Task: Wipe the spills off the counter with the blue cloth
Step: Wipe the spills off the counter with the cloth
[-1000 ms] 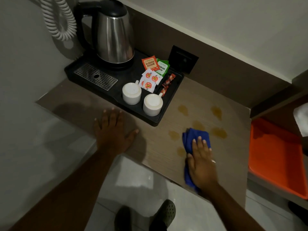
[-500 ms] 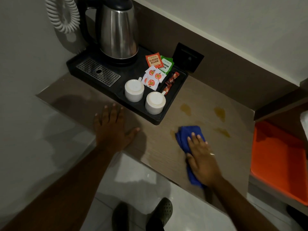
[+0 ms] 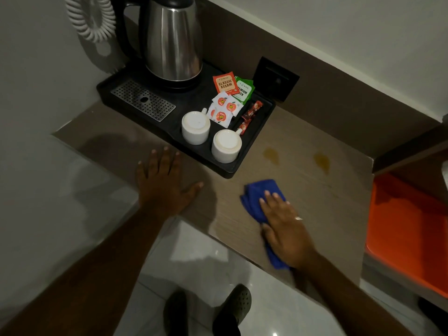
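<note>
A folded blue cloth (image 3: 257, 194) lies on the brown wooden counter (image 3: 315, 209) near its front edge. My right hand (image 3: 283, 224) presses flat on top of the cloth, fingers pointing away from me; the cloth's near end sticks out under my wrist. Two amber spills remain farther back: one spill (image 3: 271, 155) beside the tray, another spill (image 3: 322, 162) to its right. My left hand (image 3: 164, 187) rests flat on the counter with fingers spread, holding nothing.
A black tray (image 3: 218, 163) at the back left carries a steel kettle (image 3: 173, 42), two upturned white cups (image 3: 226, 145), tea sachets and sticks. A coiled white cord (image 3: 91, 18) hangs on the wall. An orange tray (image 3: 407, 229) sits lower right. A wall socket (image 3: 275, 80) is behind.
My right hand has swept the cloth leftward and toward me; several spills near the front of the counter are gone, two remain at the back. My left hand has stayed put.
</note>
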`<move>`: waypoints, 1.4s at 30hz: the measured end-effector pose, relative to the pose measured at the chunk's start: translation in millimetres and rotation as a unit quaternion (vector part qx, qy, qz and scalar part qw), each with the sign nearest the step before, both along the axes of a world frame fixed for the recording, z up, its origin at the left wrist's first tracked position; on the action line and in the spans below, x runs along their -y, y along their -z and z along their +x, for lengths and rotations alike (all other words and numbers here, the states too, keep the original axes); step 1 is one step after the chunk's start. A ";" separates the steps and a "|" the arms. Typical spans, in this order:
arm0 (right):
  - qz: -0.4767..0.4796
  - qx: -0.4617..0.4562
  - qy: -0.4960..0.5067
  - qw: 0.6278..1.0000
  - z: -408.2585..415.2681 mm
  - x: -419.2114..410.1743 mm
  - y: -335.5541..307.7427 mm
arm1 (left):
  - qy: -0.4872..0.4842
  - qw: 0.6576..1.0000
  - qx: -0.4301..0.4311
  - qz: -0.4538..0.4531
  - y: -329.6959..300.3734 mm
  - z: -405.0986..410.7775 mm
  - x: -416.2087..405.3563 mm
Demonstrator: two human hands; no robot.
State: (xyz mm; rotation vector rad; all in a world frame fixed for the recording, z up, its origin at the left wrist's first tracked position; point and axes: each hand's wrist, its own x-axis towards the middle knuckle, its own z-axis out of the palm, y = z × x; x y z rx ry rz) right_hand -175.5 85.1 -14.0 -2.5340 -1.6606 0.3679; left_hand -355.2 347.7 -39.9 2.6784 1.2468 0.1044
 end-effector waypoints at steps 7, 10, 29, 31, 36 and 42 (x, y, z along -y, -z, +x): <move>0.013 0.031 0.424 0.905 46.6 51.3 0.1 | -0.004 1.000 0.003 -0.004 3.8 0.6 -2.2; 0.008 -0.037 0.613 0.789 27.9 -23.2 -6.4 | -0.005 1.000 0.001 -0.003 5.5 1.3 -2.1; -0.010 -0.007 0.589 0.808 -21.4 63.7 -2.1 | 0.009 1.000 -0.002 -0.002 3.9 0.3 -1.2; 0.000 -0.043 0.631 0.775 -27.3 20.9 -5.1 | 0.007 1.000 0.001 0.001 3.1 0.6 -1.2; 0.016 0.011 0.360 0.933 -74.9 -63.9 8.5 | 0.003 1.000 -0.014 0.000 1.7 1.1 -1.4; -0.005 0.006 0.105 0.994 -70.9 7.4 6.9 | 0.005 1.000 -0.011 0.003 0.5 0.7 -0.4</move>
